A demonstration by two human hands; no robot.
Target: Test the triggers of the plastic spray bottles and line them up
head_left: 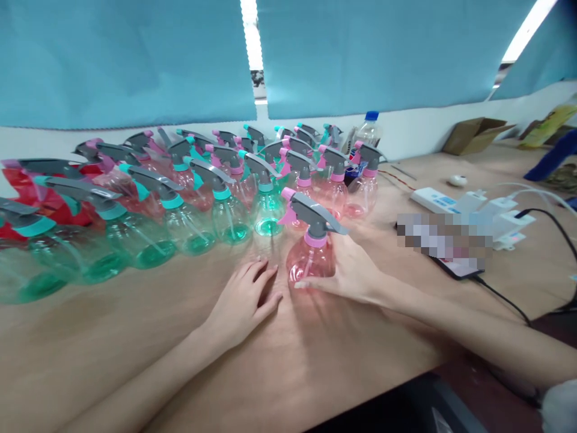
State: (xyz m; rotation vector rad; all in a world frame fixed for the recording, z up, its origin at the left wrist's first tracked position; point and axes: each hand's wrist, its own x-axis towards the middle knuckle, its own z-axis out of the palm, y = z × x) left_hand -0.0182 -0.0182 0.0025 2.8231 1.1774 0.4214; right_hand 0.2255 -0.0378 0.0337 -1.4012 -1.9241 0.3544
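A pink spray bottle (311, 255) with a grey trigger head stands upright on the wooden table (135, 337), in front of the rows of other bottles. My right hand (349, 270) is wrapped round its right side and base. My left hand (243, 300) lies flat on the table just left of the bottle, fingers stretched out, holding nothing.
Several green spray bottles (189, 222) and pink spray bottles (333, 180) stand in rows behind. A plastic drink bottle (367, 129) is at the back. A power strip (433, 198), chargers and a black cable (500, 294) lie to the right. A cardboard box (473, 135) sits far right.
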